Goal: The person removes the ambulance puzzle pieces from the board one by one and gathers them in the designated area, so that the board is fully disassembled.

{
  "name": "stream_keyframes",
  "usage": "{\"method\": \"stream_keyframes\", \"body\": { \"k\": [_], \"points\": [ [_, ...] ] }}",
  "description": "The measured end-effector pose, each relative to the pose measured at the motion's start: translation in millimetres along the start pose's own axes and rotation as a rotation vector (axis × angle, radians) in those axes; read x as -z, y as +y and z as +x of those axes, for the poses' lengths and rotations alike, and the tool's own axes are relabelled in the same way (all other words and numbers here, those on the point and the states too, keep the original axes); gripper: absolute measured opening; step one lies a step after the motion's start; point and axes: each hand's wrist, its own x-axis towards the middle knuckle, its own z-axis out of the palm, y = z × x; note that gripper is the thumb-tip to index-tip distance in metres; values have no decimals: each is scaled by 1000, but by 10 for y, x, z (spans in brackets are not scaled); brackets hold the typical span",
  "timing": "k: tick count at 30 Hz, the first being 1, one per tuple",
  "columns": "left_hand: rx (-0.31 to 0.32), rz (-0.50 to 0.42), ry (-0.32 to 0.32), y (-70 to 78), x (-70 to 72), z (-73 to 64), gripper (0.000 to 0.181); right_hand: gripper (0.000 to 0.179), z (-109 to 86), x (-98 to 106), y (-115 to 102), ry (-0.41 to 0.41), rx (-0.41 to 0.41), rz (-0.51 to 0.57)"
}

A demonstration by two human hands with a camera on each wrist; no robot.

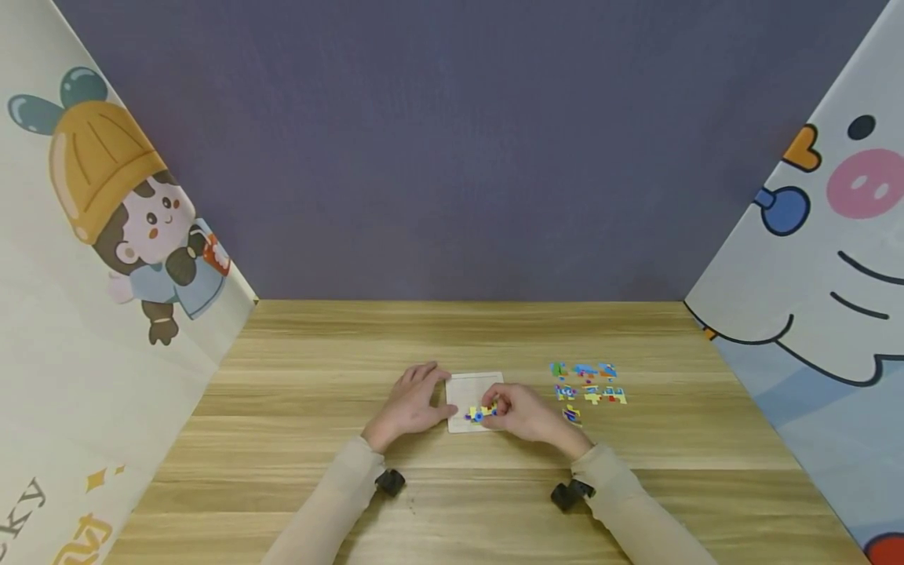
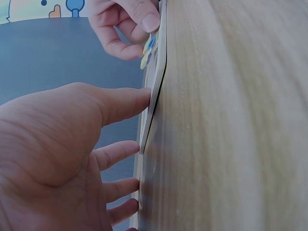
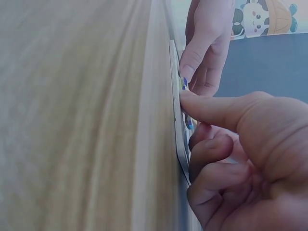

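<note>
A small white puzzle board (image 1: 468,386) lies flat on the table between the hands. My left hand (image 1: 412,404) stands at its left side, with the thumb on the board's edge and the other fingers spread near the upper left corner. Over the lower right part of the board, my right hand (image 1: 526,413) pinches a yellow and blue jigsaw piece (image 1: 477,415) between thumb and fingers. In the left wrist view this jigsaw piece (image 2: 146,53) tilts up from the board's surface. The right fingers hide part of it.
Several loose jigsaw pieces (image 1: 592,391) lie in rows on the wooden table (image 1: 318,392), right of the board. A dark panel (image 1: 452,157) rises behind the table, and printed panels flank it on both sides. Black wrist cameras sit at both cuffs.
</note>
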Motion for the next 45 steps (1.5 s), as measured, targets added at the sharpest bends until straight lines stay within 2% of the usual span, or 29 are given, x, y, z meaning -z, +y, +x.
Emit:
{"method": "stream_keyframes", "body": {
  "k": [10,17,45],
  "points": [
    [3,8,-1,13,6,10,60,21,0,11,-11,45,57,6],
    [-2,6,0,11,14,10,58,19,-7,8,-3,75,54,-20],
    [-6,3,2,-2,-6,7,58,11,-12,10,88,28,85,79]
  ]
}}
